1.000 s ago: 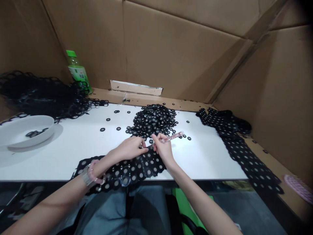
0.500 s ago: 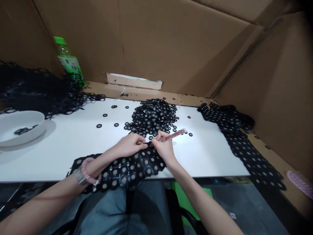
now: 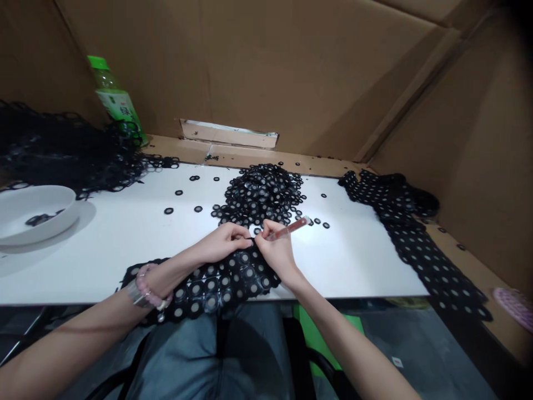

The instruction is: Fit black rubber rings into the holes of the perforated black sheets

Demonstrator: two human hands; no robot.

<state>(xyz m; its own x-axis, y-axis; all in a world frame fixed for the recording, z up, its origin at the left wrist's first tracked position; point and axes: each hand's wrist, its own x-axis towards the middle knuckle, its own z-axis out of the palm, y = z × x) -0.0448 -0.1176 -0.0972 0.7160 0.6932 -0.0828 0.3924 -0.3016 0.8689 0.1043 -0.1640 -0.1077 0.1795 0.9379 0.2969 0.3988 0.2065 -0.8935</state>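
Observation:
A black sheet of joined pieces with pale round dots (image 3: pixel 210 289) lies along the front edge of the white table, partly hanging over my lap. My left hand (image 3: pixel 225 243) pinches the sheet's upper edge between thumb and fingers. Close beside it, my right hand (image 3: pixel 277 250) grips a slim reddish, clear-ended pen-like tool (image 3: pixel 293 226), its tip hidden at the sheet's edge. Just beyond both hands rises a heap of small black rings with pale centres (image 3: pixel 262 191).
A white bowl (image 3: pixel 62 216) with a few black pieces stands at left, before a tangled black heap (image 3: pixel 54 150) and a green-capped bottle (image 3: pixel 120 105). A long dotted black strip (image 3: pixel 420 250) runs down the right side. Cardboard walls (image 3: pixel 291 72) enclose the table.
Both hands stay at the sheet's upper edge, where the dark edge between the fingertips has shifted slightly. The tool is tilted a little differently. The camera view has moved slightly.

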